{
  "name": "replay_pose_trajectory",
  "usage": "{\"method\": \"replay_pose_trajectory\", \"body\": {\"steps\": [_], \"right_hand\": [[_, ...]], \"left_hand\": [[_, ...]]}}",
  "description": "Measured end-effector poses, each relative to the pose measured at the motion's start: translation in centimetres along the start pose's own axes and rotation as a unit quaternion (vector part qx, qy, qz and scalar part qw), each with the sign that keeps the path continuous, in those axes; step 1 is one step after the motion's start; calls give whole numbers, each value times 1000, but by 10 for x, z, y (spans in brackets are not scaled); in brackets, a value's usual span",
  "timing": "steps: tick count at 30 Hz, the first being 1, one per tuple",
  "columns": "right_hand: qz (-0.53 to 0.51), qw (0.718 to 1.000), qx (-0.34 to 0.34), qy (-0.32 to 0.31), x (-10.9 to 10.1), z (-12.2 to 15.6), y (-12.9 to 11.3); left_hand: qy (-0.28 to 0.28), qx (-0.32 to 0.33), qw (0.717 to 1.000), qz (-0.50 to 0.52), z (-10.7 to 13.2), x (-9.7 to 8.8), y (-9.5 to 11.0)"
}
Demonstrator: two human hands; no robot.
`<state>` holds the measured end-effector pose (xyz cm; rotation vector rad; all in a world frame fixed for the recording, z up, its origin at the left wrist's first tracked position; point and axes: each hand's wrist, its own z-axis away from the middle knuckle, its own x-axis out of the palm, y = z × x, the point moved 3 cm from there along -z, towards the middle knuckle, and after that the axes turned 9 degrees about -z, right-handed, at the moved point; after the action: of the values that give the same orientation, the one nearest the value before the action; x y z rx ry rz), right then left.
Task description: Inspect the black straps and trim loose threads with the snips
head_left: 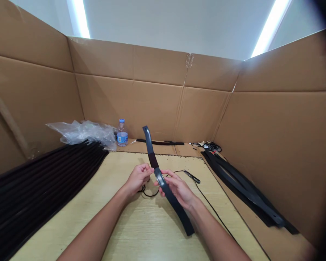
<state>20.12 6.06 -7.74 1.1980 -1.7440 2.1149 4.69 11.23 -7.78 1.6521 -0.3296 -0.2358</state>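
A long, curved black strip [171,198] with a hole at its far end is held up at a slant over the table. A band of dark brown cord wrapping [153,160] covers part of its upper half. My right hand [178,188] grips the strip just below the wrapping, fingers around its underside. My left hand [140,177] is closed in a pinch at the lower left edge of the wrapping. Beneath it, a thin black cord [151,196] hangs in a loop and appears to run from its fingers, though its end there is hidden.
Small dark thread snips [192,176] lie on the pale tabletop [119,232]. Many black strips [51,181] fill the left side; several curved ones [241,188] lie right. A plastic bag [84,133], water bottle [122,134] and tangled bits [210,146] sit behind. Cardboard walls [141,101] surround everything.
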Motion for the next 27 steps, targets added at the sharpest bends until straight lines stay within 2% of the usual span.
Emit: {"method": "replay_pose_trajectory", "body": {"steps": [7,10,14,18,22,25,27], "right_hand": [[2,998,-23,50,-8,-10,9],[8,997,-33,66,-6,-9,12],[24,999,-22,33,-2,-6,14],[49,996,-34,63,-6,-9,14],[55,993,-66,82,-11,-18,10],[25,994,-52,93,-14,-22,10],[33,994,-50,92,-13,-21,12]], "left_hand": [[35,-12,999,-18,-5,-4,-11],[24,-16,1000,-11,-5,0,-13],[-3,-9,1000,-12,-2,3,-12],[-7,-12,1000,0,-2,3,-11],[25,-29,999,16,-3,0,-11],[49,-35,998,11,-5,-2,-13],[41,-37,998,3,-6,-2,-16]]}}
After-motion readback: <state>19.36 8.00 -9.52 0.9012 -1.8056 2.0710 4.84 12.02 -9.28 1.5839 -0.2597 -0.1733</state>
